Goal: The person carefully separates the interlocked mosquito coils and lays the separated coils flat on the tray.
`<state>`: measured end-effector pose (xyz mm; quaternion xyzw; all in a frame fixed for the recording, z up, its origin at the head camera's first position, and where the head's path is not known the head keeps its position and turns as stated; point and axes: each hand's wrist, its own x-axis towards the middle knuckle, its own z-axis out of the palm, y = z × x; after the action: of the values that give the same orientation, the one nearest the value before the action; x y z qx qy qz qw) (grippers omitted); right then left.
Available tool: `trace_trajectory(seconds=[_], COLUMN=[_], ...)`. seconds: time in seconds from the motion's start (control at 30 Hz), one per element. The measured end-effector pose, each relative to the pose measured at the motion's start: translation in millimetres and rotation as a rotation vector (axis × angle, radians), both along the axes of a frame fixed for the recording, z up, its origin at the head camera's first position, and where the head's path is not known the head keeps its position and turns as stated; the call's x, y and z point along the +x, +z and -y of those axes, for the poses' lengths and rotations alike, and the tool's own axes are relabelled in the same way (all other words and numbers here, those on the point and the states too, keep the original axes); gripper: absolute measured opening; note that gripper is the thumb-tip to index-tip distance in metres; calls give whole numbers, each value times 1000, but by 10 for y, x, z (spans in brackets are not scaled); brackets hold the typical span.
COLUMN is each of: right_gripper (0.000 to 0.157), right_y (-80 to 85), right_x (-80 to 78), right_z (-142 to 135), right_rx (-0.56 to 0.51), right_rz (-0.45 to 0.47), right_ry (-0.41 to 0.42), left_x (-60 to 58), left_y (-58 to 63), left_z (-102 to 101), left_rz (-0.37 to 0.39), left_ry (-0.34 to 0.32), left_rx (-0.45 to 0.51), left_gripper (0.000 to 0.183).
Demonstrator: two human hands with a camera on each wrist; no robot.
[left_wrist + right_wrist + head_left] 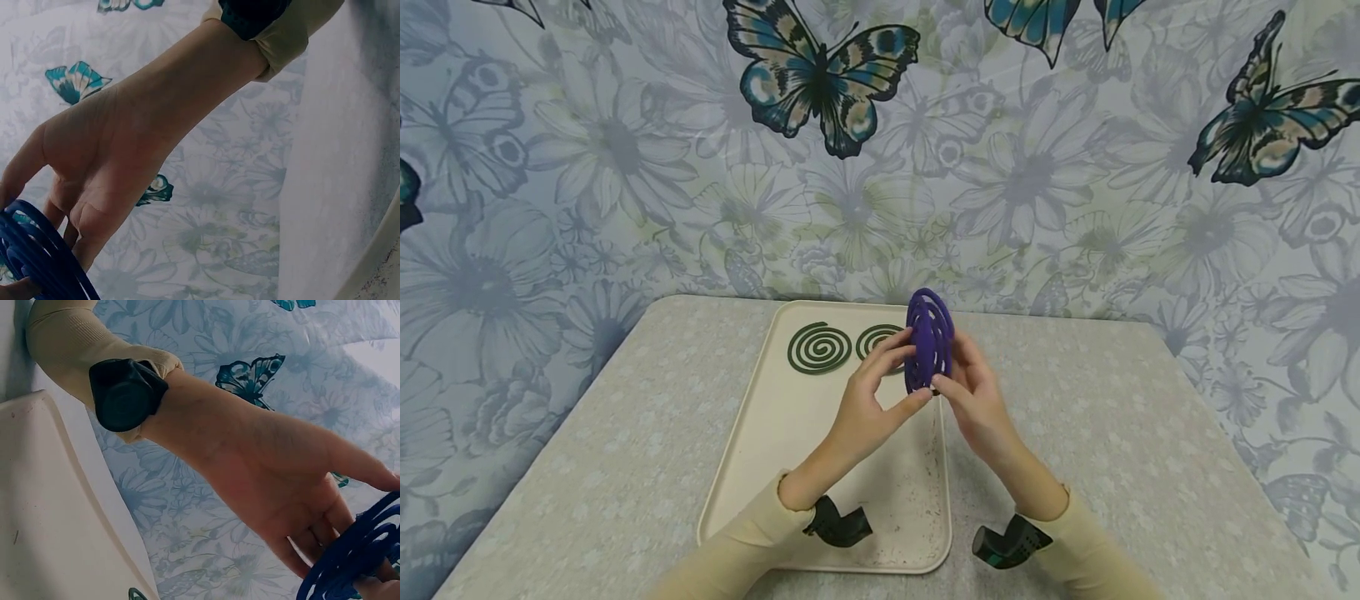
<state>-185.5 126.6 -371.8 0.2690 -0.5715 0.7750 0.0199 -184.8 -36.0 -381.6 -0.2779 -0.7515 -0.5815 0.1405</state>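
In the head view a purple mosquito coil (927, 337), seen nearly edge-on with several rings that look like more than one coil together, is held upright above the tray's far right side. My left hand (867, 404) grips its left side, thumb at the lower edge. From the right, my right hand (983, 402) pinches it, thumb near the bottom. The coil looks blue in the left wrist view (44, 250) and in the right wrist view (350, 562). Two dark green mosquito coils (820, 348) lie flat on the tray, the right one partly hidden behind my left hand.
The cream tray (797, 450) lies on a pale patterned tabletop (1097, 433), with brown specks and crumbs on its right side. A wall covering (865, 217) with butterflies and flowers rises behind the table. Black wrist cameras (842, 525) are strapped at both sleeves.
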Motion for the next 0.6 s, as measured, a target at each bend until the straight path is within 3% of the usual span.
trace_trajectory(seconds=[0.17,0.3,0.4,0.5,0.6], right_gripper=[62,53,41,34,30], right_y=[-14,15,62,115,158], right_x=[1,6,1,-17,-41], right_z=[14,9,-5,-36,-78], right_rx=[30,-14,-110,-198,-205], right_rz=[27,51,104,169,220], right_ry=[-19,-41,-80,-129,-186], left_x=[12,-4,-11,-28,-44], left_y=[5,25,55,83,121], left_z=[-9,-4,19,48,83], left_rz=[5,57,167,304,422], left_ry=[29,-12,-48,-44,-54], left_rx=[-9,109,254,406,560], left_gripper=[55,45,38,33,28])
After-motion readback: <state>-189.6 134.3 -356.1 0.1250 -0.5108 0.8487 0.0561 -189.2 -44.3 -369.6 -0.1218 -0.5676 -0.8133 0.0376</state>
